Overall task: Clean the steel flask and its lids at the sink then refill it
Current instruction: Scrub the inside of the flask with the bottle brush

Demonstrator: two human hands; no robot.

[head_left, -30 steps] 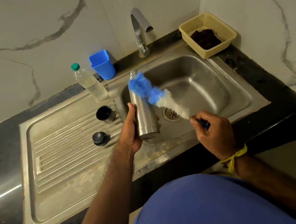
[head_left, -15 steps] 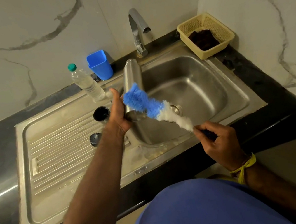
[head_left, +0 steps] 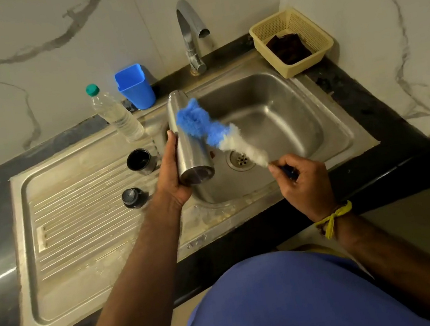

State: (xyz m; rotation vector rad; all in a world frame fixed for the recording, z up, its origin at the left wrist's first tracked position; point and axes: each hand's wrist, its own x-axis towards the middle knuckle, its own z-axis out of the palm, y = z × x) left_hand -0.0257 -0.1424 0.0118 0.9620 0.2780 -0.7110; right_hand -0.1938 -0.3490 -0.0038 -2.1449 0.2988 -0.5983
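Domestic kitchen, sink area. A stainless-steel sink unit occupies the centre of the frame: a single basin at centre right, with a round drain strainer in its floor, and a ribbed draining board at centre left. The unit is set into a dark stone counter, and a chrome tap rises behind the basin at top centre. White marble-veined wall panels meet in a corner at the upper right. Household items stand along the back edge: a clear plastic water bottle, a blue plastic cup, and a cream plastic basket holding a dark cloth.
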